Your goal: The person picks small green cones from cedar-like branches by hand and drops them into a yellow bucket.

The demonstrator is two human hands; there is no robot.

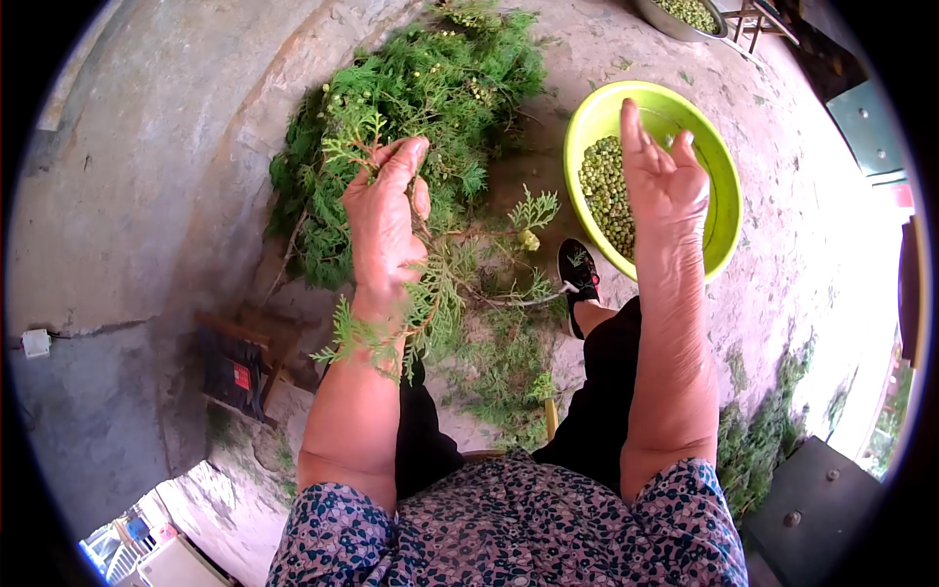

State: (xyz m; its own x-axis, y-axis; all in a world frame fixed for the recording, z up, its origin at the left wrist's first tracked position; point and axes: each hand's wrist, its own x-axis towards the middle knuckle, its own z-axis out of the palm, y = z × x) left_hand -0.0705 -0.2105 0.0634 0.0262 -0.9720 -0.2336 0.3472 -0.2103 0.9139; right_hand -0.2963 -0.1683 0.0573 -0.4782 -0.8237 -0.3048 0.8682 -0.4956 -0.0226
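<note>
My left hand [384, 210] is closed around a green conifer branch [435, 298], whose flat sprays hang over my wrist and reach to the right. One pale green cone [529, 240] shows near the tip of a side twig. My right hand [665, 174] is raised over a lime-yellow basin [726, 220], palm turned up and fingers apart, with nothing seen in it. Small round green cones [606, 191] lie in the basin, partly hidden behind that hand. Beyond my left hand a big heap of cut conifer branches [421, 88] rests against the wall.
A metal bowl of similar cones [690, 15] stands at the far right beside a small stool [755, 22]. Cut sprigs [509, 367] litter the floor between my legs. My shoe [579, 274] is close to the basin. A dark wooden object [240, 367] stands at left.
</note>
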